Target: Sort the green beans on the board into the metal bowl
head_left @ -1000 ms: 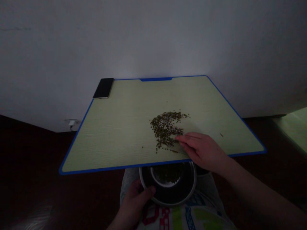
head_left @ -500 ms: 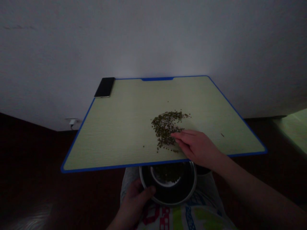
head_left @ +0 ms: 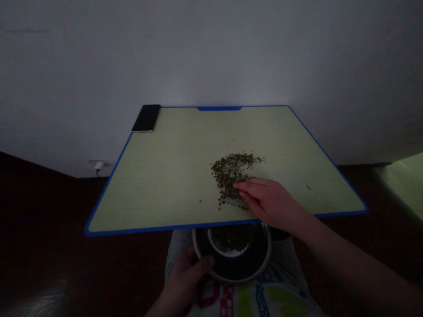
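A heap of small dark green beans (head_left: 233,174) lies on a pale green table (head_left: 172,176) with a blue edge. My right hand (head_left: 269,201) rests flat on the table, fingers stretched out and together, fingertips touching the near side of the heap. Below the table's near edge, a dark metal bowl (head_left: 256,259) sits on my lap with some beans inside. My left hand (head_left: 185,275) grips the bowl's left rim, thumb on the rim.
A black phone (head_left: 146,118) lies at the table's far left corner. A white wall stands behind the table. A charger is plugged in low on the wall (head_left: 98,166). The floor around is dark. A stray bean (head_left: 308,187) lies right of my hand.
My right hand has slid a little left along the table into the near side of the bean heap. The left hand and bowl have stayed put.
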Available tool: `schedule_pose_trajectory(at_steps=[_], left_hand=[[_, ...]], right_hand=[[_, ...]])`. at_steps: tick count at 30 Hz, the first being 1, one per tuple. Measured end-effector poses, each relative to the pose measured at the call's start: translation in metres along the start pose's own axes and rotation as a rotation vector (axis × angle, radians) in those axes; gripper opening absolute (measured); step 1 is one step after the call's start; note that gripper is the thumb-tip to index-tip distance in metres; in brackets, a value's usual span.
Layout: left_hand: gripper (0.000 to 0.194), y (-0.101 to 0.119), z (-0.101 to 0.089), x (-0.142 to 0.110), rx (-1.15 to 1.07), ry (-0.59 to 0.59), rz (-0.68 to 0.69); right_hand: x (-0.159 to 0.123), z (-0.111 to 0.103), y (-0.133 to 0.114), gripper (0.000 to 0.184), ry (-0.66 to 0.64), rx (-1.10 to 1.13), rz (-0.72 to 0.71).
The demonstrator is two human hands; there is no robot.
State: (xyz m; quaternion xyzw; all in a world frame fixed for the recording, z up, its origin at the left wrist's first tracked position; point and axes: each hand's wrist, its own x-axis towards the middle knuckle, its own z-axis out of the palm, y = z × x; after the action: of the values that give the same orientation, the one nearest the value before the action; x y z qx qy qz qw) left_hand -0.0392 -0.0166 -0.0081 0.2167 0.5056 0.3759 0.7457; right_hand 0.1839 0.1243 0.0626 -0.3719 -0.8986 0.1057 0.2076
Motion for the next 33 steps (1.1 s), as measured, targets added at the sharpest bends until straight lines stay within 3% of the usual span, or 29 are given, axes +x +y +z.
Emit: schedule_pose_trajectory(at_steps=[28, 33], left_hand=[[0.033, 0.0054, 0.0045, -0.0021, -0.075, 0.054, -0.023], [0.031, 0.0056, 0.0044, -0.0032, -0.078, 0.021, -0.007]], right_hand=[[0.0015, -0.0041, -0.0017, 0.028, -0.004, -0.032, -0.039], [0.0017, -0.0022, -0.0028, 0.028, 0.008, -0.012, -0.068]])
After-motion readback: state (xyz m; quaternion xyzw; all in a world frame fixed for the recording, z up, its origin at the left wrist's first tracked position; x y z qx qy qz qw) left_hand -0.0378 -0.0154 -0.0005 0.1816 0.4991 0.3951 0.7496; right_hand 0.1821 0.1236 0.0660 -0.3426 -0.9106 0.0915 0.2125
